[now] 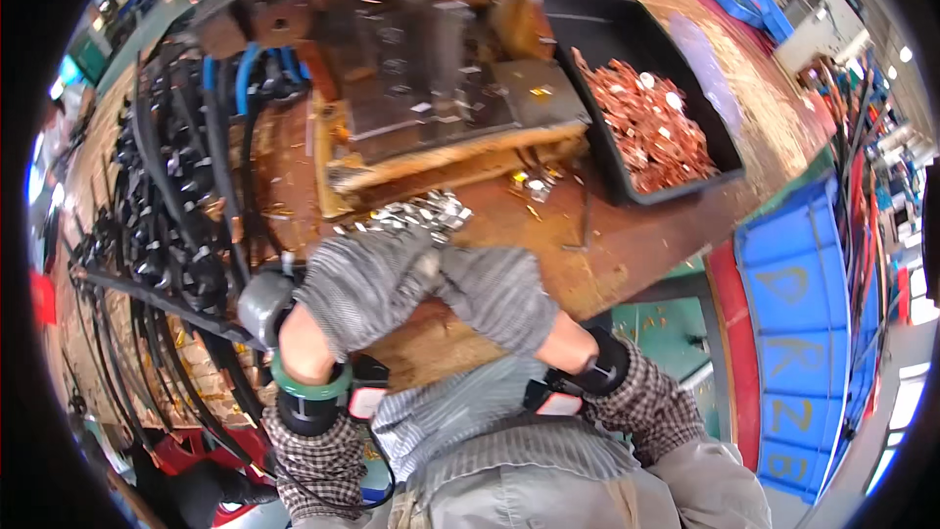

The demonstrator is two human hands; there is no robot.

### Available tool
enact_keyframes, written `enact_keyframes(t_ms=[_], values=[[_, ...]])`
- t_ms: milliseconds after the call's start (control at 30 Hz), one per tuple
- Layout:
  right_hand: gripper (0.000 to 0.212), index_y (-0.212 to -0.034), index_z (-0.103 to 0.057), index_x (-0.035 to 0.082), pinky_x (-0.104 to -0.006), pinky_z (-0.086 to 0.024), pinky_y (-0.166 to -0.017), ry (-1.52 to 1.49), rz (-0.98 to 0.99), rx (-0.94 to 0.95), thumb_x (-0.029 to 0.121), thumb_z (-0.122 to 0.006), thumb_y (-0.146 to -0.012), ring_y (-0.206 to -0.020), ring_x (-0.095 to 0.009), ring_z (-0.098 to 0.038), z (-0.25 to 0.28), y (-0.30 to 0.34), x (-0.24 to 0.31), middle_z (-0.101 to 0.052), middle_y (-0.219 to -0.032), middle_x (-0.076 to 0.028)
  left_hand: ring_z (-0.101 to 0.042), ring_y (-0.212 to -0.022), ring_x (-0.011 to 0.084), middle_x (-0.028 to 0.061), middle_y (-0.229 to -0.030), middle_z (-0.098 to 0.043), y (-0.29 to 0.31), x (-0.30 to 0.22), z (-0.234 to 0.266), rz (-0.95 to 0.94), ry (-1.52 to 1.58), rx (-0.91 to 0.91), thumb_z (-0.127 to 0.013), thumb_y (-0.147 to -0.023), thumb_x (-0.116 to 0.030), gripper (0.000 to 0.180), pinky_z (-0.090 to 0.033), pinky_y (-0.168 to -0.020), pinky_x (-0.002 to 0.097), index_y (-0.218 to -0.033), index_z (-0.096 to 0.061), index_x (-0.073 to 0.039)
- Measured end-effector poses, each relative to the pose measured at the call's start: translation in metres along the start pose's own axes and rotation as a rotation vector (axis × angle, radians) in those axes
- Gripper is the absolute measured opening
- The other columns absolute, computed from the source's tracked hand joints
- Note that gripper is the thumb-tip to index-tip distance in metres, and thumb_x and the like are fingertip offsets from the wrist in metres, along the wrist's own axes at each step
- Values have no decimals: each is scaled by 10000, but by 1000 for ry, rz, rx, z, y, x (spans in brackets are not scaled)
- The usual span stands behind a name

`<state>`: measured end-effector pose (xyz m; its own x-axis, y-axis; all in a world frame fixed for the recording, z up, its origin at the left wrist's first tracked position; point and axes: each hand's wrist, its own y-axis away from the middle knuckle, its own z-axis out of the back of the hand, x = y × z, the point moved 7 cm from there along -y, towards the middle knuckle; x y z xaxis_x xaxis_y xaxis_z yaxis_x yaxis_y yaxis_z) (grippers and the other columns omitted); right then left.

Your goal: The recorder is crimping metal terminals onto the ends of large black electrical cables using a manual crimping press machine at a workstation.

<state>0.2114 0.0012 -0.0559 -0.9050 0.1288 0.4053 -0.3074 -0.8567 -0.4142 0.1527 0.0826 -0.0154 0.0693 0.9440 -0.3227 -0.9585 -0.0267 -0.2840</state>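
Observation:
Both hands wear grey knit gloves and meet at the table's front, just below a pile of small silver metal pieces (431,214). My left hand (364,286) has its fingers drawn together and angled inward. Opposite it, my right hand (501,296) is closed too, its fingertips close to the left ones. A small pale spot shows between them; what they hold, if anything, cannot be made out. Beyond the pile stands a dark metal press fixture (431,88) on a wooden base (460,159), with shiny bits scattered over it.
Black cables with connectors (186,186) heap up along the left, beside a grey round object (265,308). At the right, a black tray (627,198) holds copper-coloured pieces (651,122). A thin bent rod (586,220) lies near the tray. A blue bin (795,333) stands off the table's right edge.

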Motion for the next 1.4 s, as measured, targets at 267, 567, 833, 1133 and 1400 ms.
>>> enact_keyframes(t_ms=[267, 567, 833, 1133, 1400], values=[[68, -864, -608, 93, -339, -401, -399, -9, 223, 24, 140, -579, -824, -518, -244, -552, -2, 21, -15, -559, -682, -85, -590, -805, 332, 164, -916, -598, 7, -3, -10, 55, 218, 10, -487, -855, -279, 317, -483, -683, 399, -1045, -544, -32], [321, -1028, -587, 51, -366, -479, -744, 207, 116, 124, 228, -606, -761, -862, -316, -570, 21, -27, -17, -600, -925, -117, -581, -738, 315, 115, -817, -589, 9, 2, -14, 62, 179, 161, -493, -873, -253, 201, -466, -632, 397, -963, -596, -105], [275, -980, -598, 41, -386, -455, -769, 252, 103, 269, 162, -604, -733, -884, -298, -552, -1, -27, -25, -574, -930, -130, -577, -745, 311, 106, -804, -589, 6, 7, -14, 69, 238, 78, -495, -845, -267, 182, -456, -641, 418, -866, -602, -122], [200, -858, -598, 39, -394, -458, -660, 161, 81, 58, 95, -635, -670, -750, -316, -550, 24, -20, -19, -561, -805, -147, -585, -848, 258, 68, -1016, -602, 11, 1, -19, -114, 183, 4, -518, -842, -200, 241, -480, -690, 340, -1050, -610, -121], [194, -878, -606, 50, -401, -460, -647, 61, 19, 101, 106, -601, -692, -746, -312, -546, 30, 0, -30, -548, -822, -136, -588, -759, 297, 112, -818, -601, 9, 11, -23, 9, 226, 0, -506, -828, -288, 199, -464, -642, 406, -880, -618, -132]])
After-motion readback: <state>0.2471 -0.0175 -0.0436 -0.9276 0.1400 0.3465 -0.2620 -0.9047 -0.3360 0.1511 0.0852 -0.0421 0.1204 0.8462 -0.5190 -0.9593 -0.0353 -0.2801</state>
